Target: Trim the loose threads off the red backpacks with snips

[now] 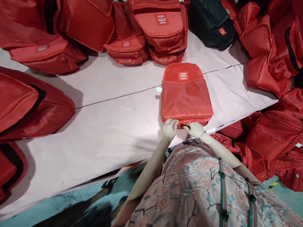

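Red backpack (187, 97) lies flat at the near edge of the table (113, 119), right of the middle, front panel up and top end toward the far edge. A logo patch (183, 76) sits near its top; a white tag (159, 89) projects from its left side.

Left hand (169, 128): grip closed, fingertips pinching the bottom rim of the backpack near its left corner. Right hand (195, 129), bracelet (202, 135) at the wrist: grip closed, fingers pinching a small dark part at the same rim — exact nature of the part cannot be told. The hands are apart, a short stretch of rim between them.

Surroundings: a row of red backpacks (163, 28) and one black backpack (213, 25) along the far edge; further red bags (35, 104) at the left end — and a heap of red backpacks (274, 135) beyond the near edge, at right.
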